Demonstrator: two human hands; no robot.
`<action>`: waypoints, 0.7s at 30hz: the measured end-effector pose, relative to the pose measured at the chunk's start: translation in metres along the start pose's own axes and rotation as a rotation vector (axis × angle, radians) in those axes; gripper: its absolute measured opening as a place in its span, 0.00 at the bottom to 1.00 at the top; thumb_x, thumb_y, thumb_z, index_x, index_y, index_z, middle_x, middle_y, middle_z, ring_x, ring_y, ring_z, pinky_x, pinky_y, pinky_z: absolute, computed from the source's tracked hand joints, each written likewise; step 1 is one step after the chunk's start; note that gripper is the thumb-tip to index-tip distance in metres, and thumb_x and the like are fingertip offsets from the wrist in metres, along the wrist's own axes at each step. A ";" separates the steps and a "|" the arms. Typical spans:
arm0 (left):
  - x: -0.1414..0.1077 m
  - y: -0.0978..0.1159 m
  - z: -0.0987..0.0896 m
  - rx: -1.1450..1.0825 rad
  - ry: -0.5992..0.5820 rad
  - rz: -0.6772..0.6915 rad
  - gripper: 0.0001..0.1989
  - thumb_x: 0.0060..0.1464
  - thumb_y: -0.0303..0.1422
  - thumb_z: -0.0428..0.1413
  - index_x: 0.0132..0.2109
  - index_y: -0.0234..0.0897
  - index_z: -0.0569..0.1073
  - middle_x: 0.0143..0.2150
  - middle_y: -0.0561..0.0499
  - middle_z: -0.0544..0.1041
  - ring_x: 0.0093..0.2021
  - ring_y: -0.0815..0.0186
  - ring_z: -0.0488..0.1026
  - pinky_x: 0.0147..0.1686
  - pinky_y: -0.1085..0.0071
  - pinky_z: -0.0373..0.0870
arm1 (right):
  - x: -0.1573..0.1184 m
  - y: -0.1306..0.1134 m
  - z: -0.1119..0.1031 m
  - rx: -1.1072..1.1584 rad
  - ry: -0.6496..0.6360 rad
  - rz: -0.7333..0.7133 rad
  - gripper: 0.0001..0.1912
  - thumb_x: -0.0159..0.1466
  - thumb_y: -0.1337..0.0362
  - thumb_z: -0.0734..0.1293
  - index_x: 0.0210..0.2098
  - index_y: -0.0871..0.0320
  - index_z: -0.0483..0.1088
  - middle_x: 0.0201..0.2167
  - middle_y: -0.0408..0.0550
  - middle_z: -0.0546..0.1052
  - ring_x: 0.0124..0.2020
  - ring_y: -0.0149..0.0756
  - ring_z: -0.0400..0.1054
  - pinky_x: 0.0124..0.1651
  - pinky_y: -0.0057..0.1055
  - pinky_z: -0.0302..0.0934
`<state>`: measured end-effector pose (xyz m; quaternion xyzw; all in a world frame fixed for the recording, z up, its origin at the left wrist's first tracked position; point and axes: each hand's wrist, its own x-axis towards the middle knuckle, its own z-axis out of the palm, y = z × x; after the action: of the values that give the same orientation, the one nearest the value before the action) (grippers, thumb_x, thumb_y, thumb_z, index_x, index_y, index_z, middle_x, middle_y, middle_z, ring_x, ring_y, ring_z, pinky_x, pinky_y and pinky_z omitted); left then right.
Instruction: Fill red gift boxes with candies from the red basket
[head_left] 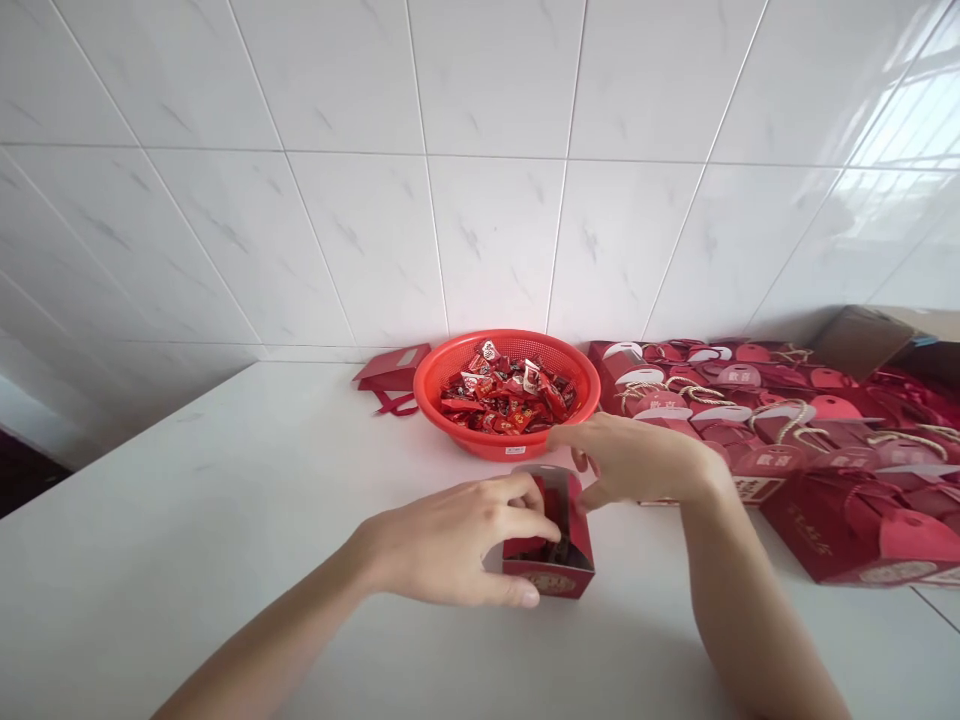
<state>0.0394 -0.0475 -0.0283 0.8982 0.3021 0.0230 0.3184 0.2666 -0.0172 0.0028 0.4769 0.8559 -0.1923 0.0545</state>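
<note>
A small red paper candy box point(555, 582) stands with its top open on the white table, dark and red pieces partly visible inside. Curled over its left side is my left hand point(472, 540); the fingers reach inside and the thumb lies across the front. What the fingertips touch in there is hidden. My right hand point(630, 458) hovers at the box's right side, near the rim of a red plastic basket point(435, 410). Its thumb and fingers are apart, with nothing visible between them. Red-wrapped candies point(510, 400) fill the basket.
Rows of red gift boxes with rope handles point(739, 420) stand on the right. A brown cardboard carton point(855, 340) sits behind them. Left of the basket lies a red folded box with ribbon point(394, 368). A tiled wall point(495, 230) borders the white table point(225, 500).
</note>
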 end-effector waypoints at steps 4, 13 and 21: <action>0.008 -0.005 0.005 0.001 -0.042 -0.006 0.16 0.60 0.41 0.60 0.54 0.46 0.78 0.52 0.50 0.76 0.52 0.59 0.74 0.50 0.68 0.68 | 0.020 -0.005 0.011 -0.064 -0.031 -0.010 0.14 0.55 0.62 0.72 0.40 0.56 0.68 0.40 0.47 0.74 0.42 0.43 0.68 0.30 0.30 0.53; 0.017 -0.007 0.009 0.182 0.198 -0.190 0.12 0.58 0.41 0.61 0.33 0.38 0.72 0.39 0.51 0.74 0.33 0.63 0.72 0.31 0.68 0.63 | 0.018 -0.005 0.010 -0.078 -0.016 -0.052 0.08 0.55 0.66 0.71 0.34 0.57 0.68 0.36 0.47 0.74 0.36 0.39 0.67 0.28 0.29 0.53; 0.020 -0.013 0.015 0.204 0.272 -0.105 0.13 0.58 0.36 0.62 0.50 0.43 0.75 0.51 0.48 0.70 0.50 0.57 0.73 0.48 0.64 0.70 | 0.020 -0.003 0.013 -0.027 -0.139 -0.230 0.07 0.54 0.74 0.63 0.22 0.58 0.66 0.21 0.41 0.67 0.24 0.30 0.60 0.25 0.29 0.47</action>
<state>0.0521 -0.0369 -0.0502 0.8975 0.3896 0.0968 0.1825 0.2521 -0.0081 -0.0135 0.3602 0.9017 -0.2182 0.0977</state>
